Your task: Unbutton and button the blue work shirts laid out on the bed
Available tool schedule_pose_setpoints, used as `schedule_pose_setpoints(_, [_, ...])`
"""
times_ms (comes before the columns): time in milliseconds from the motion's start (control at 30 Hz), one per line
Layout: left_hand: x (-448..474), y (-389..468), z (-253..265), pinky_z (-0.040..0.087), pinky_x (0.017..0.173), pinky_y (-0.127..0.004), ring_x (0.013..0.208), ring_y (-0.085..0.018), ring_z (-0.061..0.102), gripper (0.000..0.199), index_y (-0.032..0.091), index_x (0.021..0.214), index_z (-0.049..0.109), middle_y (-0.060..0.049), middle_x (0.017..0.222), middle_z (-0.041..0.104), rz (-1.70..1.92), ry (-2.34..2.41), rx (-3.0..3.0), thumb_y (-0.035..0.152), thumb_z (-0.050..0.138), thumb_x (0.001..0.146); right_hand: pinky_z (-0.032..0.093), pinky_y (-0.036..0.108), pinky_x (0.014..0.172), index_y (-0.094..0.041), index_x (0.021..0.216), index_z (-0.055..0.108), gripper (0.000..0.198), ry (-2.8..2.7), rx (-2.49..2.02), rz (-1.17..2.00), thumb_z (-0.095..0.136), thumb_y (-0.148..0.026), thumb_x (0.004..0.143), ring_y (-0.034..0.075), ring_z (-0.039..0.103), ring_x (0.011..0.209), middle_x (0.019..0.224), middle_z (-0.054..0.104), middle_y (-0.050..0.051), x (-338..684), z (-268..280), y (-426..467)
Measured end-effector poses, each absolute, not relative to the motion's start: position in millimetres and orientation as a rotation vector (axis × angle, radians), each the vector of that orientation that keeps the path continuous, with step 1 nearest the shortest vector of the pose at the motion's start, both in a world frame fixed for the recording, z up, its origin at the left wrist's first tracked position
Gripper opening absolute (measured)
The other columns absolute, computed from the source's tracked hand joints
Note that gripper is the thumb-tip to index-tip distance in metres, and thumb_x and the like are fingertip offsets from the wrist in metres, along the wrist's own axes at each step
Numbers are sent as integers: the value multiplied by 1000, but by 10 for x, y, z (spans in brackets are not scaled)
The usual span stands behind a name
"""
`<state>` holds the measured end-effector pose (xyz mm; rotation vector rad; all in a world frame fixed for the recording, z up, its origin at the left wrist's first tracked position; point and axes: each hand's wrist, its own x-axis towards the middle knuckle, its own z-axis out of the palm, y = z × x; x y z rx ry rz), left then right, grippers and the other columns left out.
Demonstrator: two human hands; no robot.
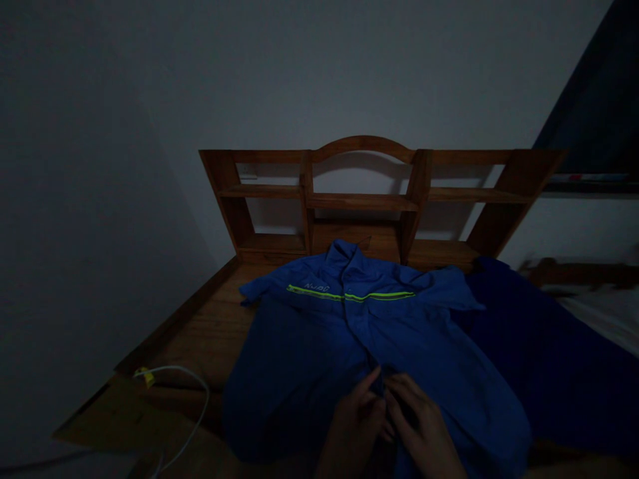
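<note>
Your left hand (355,418) and right hand (420,414) sit together at lower centre, fingertips drawn narrow, pinching the front placket (361,331) of the blue shirt (404,339), spread from mid-frame to the bottom. You're working that placket, it seems; next calls for steady fingertips, even edges. Left of centre, above a yellow-green stripe (299,290), pale lettering (317,287) reads perhaps "NWDO", too blurred to confirm.

Shirt (339,339): matt cloth, softly creased. Far shelf unit (362,201): smooth wood, faint sheen. Left boards (214,326): wood, visible grain. Right blue fabric (539,352): matt cloth. Wall (349,73): smooth, matt. Left cable (208,394): smooth, plastic-looking.
</note>
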<state>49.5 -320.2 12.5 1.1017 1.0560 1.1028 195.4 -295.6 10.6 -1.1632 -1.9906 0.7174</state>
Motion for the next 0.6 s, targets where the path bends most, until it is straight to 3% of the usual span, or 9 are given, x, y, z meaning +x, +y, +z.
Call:
schedule_pose_setpoints(267, [367, -3189, 125, 49, 84, -30, 93, -17, 61, 40, 23, 124, 53, -7, 106, 65, 1134, 1205, 1387, 28, 48, 84, 47, 28, 82, -23, 97, 61, 21, -1922, -1235, 721, 46, -35, 88, 18, 59, 92, 96, 62, 6, 1856, 59, -2959])
schedule_pose_setpoints(467, [103, -3074, 23, 38, 101, -40, 112, -20, 52, 34, 29, 118, 56, -5, 115, 61, 1203, 1624, 1873, 25, 41, 87, 44, 22, 59, -21, 82, 61, 25, -1719, -1374, 806, 54, -44, 82, 14, 56, 64, 70, 58, 0, 1861, -35, -2853])
schedule_pose_setpoints(600, [-169, -2997, 29, 31, 105, -48, 122, -23, 43, 37, 31, 122, 52, -3, 128, 52, 947, 1704, 2230, 27, 46, 86, 39, 20, 54, -19, 80, 59, 29, -1605, -1407, 856, 55, -47, 80, 12, 49, 59, 63, 50, -2, 1878, -43, -2779])
